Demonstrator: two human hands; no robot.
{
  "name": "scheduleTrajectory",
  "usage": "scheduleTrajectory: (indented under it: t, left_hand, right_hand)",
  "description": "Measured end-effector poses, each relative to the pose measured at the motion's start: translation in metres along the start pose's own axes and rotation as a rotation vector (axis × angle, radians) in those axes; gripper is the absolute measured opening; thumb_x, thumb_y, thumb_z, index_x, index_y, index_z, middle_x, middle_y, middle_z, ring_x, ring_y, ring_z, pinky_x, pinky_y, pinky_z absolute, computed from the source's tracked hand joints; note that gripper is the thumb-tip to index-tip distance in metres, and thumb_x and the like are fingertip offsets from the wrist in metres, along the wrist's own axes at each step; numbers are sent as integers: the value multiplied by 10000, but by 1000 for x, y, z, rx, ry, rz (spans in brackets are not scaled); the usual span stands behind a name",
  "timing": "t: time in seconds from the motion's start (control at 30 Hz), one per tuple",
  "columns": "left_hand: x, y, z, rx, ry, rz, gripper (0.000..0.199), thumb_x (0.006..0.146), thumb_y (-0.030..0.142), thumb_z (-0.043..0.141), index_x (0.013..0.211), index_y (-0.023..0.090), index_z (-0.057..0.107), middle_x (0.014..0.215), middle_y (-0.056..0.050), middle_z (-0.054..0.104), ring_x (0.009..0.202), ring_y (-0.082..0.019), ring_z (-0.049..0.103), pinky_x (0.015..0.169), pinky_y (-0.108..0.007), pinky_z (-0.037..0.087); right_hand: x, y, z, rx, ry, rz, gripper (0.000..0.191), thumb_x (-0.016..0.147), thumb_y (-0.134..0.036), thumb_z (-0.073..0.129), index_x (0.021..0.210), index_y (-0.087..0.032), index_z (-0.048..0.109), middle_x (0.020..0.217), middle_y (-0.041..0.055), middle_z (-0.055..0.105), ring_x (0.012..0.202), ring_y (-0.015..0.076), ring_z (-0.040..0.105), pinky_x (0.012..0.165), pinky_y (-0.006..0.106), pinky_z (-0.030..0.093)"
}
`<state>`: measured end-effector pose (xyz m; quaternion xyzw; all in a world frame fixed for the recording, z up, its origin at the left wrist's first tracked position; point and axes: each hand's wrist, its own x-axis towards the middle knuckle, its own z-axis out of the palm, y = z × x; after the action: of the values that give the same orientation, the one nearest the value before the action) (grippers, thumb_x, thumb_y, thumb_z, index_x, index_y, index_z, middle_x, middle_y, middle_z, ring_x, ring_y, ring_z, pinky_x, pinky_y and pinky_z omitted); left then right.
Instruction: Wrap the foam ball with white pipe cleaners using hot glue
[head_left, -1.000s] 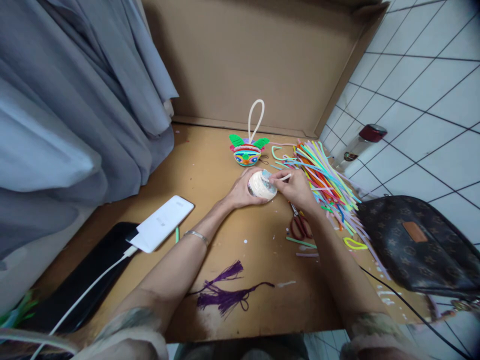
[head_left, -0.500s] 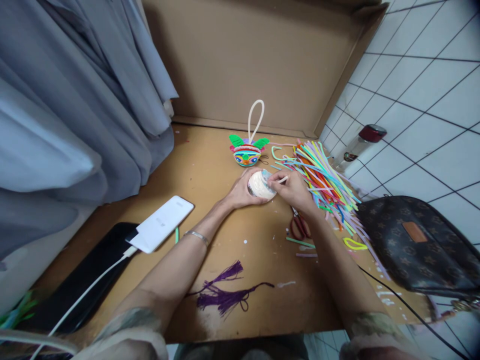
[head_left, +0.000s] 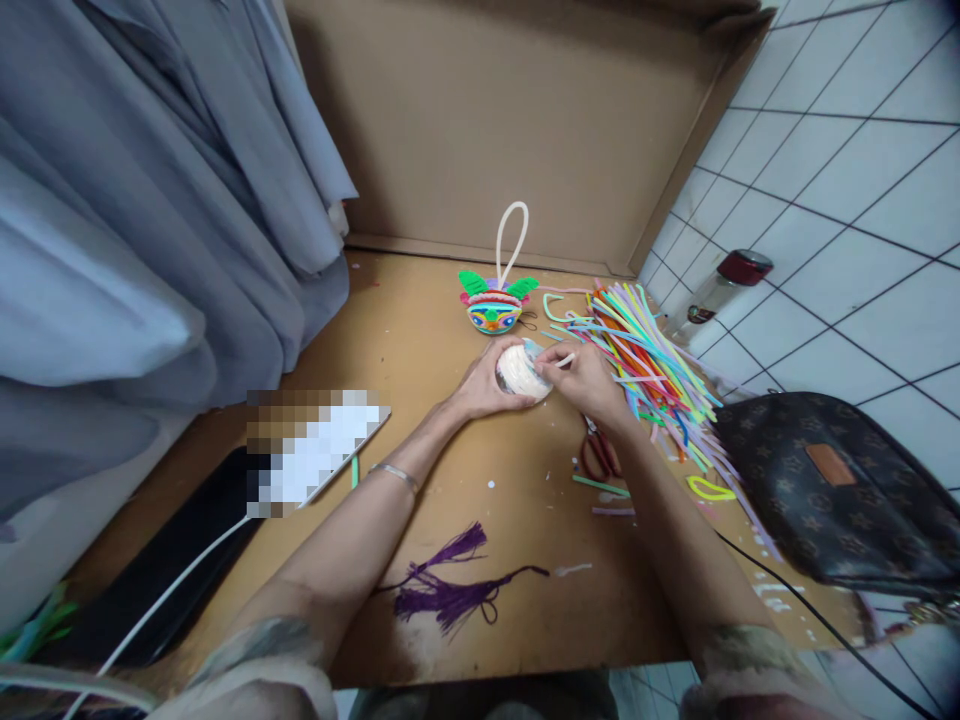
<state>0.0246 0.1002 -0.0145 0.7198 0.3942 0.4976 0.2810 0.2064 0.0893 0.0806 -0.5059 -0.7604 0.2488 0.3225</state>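
Fingers (head_left: 553,352) of the right hand (head_left: 589,382) are pinched on the free end of a cream pipe cleaner (head_left: 564,359), while the left hand (head_left: 476,385) is cupped around a small white wound ball (head_left: 519,372), which is held against the table (head_left: 420,330) at about 12 o'clock from the wearer.

Compared with one second earlier, the right hand is seen drawn closer to the ball and the exposed length of pipe cleaner is shorter; more of the strand is judged to have been laid onto the ball.

The remaining free piece is short, its long axis running roughly from 9 o'clock to 3 o'clock, with the loose tip pointing toward 3 o'clock.

A finished coloured ornament (head_left: 493,305) stands at 12 o'clock of the ball, a pile of coloured pipe cleaners (head_left: 652,365) lies at 3 o'clock, and red scissors (head_left: 598,455) lie at 5 o'clock.
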Motion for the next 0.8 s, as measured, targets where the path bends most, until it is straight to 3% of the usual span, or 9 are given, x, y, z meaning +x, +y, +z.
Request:
scheduleTrajectory:
  t: [0.23, 0.43, 0.57, 0.8]
  left_hand:
    - [0, -3, 2, -5, 0, 5, 877, 569, 391, 888, 1329, 220, 484, 1306, -101, 609, 1169, -293, 632, 1028, -454, 520]
    - [3, -13, 2, 54, 23, 122, 876, 556, 399, 923, 1312, 239, 508, 1456, -152, 476, 1404, -354, 478, 1196, -558, 377]
    - [3, -11, -1, 105, 27, 125, 876, 559, 416, 938, 1311, 241, 525, 1508, -167, 405, 1461, -376, 413, 1215, -590, 343]
    - [2, -5, -4, 159, 38, 178, 846, 589, 453, 919, 1316, 229, 550, 1414, -150, 527, 1379, -364, 500, 1179, -586, 389]
  right_hand:
    - [1, 3, 3, 17, 14, -17, 95, 711, -201, 650, 674, -167, 730, 707, 18, 716, 658, 141, 597, 657, 247, 422]
    - [2, 5, 6, 22, 20, -21, 90, 706, -190, 649, 657, -176, 723, 688, 14, 716, 654, 147, 607, 650, 252, 423]
    - [3, 6, 5, 10, 17, -30, 96, 710, -220, 647, 676, -182, 728, 703, 17, 724, 670, 155, 619, 669, 260, 438]
    - [4, 7, 7, 7, 14, -30, 109, 711, -217, 629, 675, -174, 722, 716, 31, 728, 682, 164, 627, 663, 266, 438]
